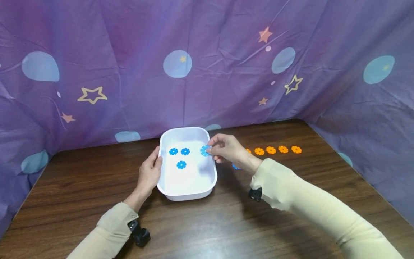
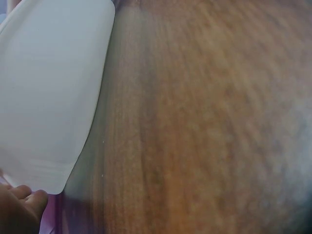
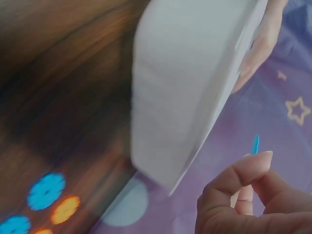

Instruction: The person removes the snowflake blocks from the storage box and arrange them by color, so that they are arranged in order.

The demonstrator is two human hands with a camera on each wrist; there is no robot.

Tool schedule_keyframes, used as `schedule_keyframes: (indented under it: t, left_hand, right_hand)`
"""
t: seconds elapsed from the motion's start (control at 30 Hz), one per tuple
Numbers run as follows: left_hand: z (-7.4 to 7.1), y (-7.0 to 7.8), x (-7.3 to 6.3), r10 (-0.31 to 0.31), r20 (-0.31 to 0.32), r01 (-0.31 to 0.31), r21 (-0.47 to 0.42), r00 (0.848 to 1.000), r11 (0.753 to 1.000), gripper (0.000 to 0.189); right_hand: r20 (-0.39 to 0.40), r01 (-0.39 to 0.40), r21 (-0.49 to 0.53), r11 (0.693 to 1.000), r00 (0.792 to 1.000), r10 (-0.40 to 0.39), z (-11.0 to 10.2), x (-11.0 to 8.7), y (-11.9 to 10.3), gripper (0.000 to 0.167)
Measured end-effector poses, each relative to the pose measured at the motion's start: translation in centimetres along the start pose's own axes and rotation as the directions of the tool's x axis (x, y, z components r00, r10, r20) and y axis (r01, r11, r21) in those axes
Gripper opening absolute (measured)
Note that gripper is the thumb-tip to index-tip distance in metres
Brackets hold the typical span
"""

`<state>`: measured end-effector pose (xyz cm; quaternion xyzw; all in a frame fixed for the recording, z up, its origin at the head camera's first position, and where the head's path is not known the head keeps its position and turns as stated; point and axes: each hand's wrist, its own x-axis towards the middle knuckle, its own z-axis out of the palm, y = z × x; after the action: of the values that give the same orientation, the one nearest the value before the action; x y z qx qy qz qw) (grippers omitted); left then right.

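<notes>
A white plastic tub [image 1: 188, 183] stands on the table, three blue snowflake discs [image 1: 181, 164] lying on its floor. At its left side my left hand [image 1: 149, 171] holds the tub by the rim and outer wall. The left wrist view has that hand [image 2: 22, 209] at the wall's far end. My right hand [image 1: 228, 149] is over the tub's right rim, pinching another blue snowflake disc [image 1: 204, 150] between thumb and forefinger. Seen edge-on in the right wrist view, the pinched disc [image 3: 256, 144] sticks up from the fingertips, partly covered by them.
Right of the tub, a row of orange snowflake discs [image 1: 271, 150] lies on the brown wooden table [image 1: 200, 226]. A blue disc [image 1: 236, 167] on the table is partly hidden by the right wrist. A purple curtain [image 1: 145, 72] hangs close behind the table's back edge.
</notes>
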<state>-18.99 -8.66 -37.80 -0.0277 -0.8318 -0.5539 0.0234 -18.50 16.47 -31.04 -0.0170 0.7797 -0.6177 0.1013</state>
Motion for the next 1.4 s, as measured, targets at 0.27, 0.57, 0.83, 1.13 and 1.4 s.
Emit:
schedule_keyframes:
  t: [0.27, 0.57, 0.83, 1.13, 1.4]
  left_hand:
    - [0.0, 0.1, 0.0, 0.002, 0.002, -0.002, -0.001, 1.000, 1.000, 0.047]
    - [0.0, 0.1, 0.0, 0.000, 0.007, 0.000, -0.005, 1.000, 1.000, 0.047]
    - [0.0, 0.1, 0.0, -0.010, 0.011, 0.010, -0.008, 1.000, 1.000, 0.047]
    - [-0.1, 0.1, -0.1, -0.004, 0.004, 0.004, 0.008, 1.000, 1.000, 0.047]
    - [0.0, 0.2, -0.1, -0.012, 0.009, 0.012, 0.008, 1.000, 1.000, 0.047]
  right_hand:
    - [-0.059, -0.025, -0.011, 1.000, 0.998, 0.024, -4.3, -0.9, 2.1, 0.020]
    - [-0.110, -0.106, -0.041, 0.994, 0.989, 0.101, -8.6, -2.3, 4.6, 0.023]
    - [-0.154, -0.164, -0.137, 0.977, 0.978, 0.143, -11.9, -3.1, 6.7, 0.029]
    - [-0.187, -0.233, -0.199, 0.952, 0.962, 0.197, -14.1, -3.6, 8.2, 0.025]
    - [-0.189, -0.262, -0.247, 0.933, 0.957, 0.219, -14.4, -3.6, 8.9, 0.018]
